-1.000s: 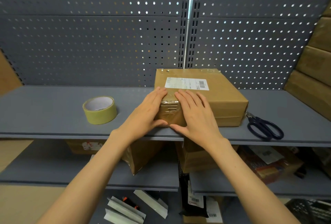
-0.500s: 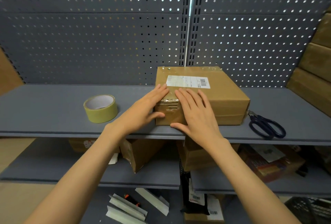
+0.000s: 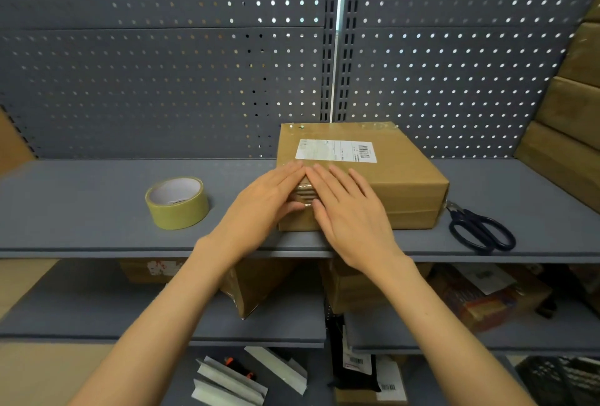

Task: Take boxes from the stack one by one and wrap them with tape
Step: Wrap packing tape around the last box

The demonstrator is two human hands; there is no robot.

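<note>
A brown cardboard box (image 3: 383,178) is seen lying flat on the grey shelf (image 3: 81,204), with its back edge close to the perforated panel (image 3: 162,81). A white label (image 3: 336,150) is stuck on the top of the box, toward its rear. The near left corner of the box is covered by both hands. The left hand (image 3: 263,204) is laid flat over that corner with fingers straight and the thumb against the box's front face. The right hand (image 3: 350,214) is pressed flat beside it, fingers straight and spread a little, their tips nearly touching those of the left. A strip of shiny tape (image 3: 305,194) is visible between the two hands. A roll of tape (image 3: 177,202) is placed on the shelf to the left of the box, apart from it. Dark scissors (image 3: 480,230) are placed to the right of the box. Stacked boxes (image 3: 571,132) are seen further right of the box.
</note>
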